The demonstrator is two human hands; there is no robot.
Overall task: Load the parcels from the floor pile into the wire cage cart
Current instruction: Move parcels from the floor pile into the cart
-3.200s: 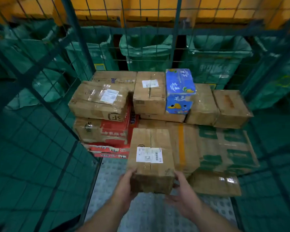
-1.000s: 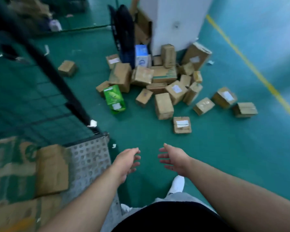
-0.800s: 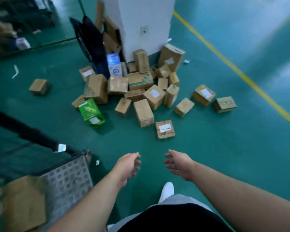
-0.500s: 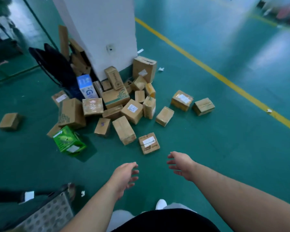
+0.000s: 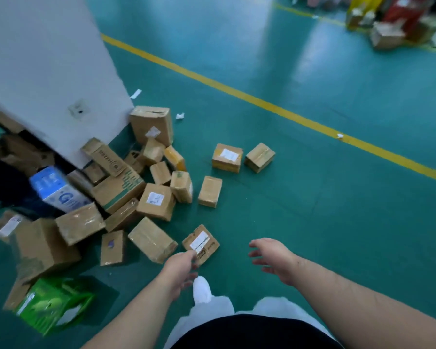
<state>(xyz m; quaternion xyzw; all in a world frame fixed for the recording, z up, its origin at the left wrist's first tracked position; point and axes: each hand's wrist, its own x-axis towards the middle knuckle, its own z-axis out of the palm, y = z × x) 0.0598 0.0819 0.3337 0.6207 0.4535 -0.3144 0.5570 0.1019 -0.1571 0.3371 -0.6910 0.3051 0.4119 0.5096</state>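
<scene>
Several cardboard parcels lie in a loose pile [image 5: 141, 197] on the green floor at the foot of a white pillar. Nearest me is a small flat brown box [image 5: 201, 243] with a white label. My left hand [image 5: 180, 269] reaches out just below that box, fingers relaxed, holding nothing. My right hand [image 5: 272, 258] is spread out to the box's right, also holding nothing. A green box [image 5: 53, 304] lies at the lower left and a blue-and-white box [image 5: 58, 190] leans by the pillar. The wire cage cart is out of view.
The white pillar [image 5: 48, 61] rises at the upper left. A yellow floor line [image 5: 275, 107] runs diagonally across the floor. Two separate boxes [image 5: 242, 157] lie right of the pile. Other goods [image 5: 393, 23] stand far off at the top right. My white shoe [image 5: 202, 290] steps forward.
I set a parcel in the cart, then turned right to the floor pile. The cart has left the view, the pile is closer, and both empty hands reach toward the nearest small box.
</scene>
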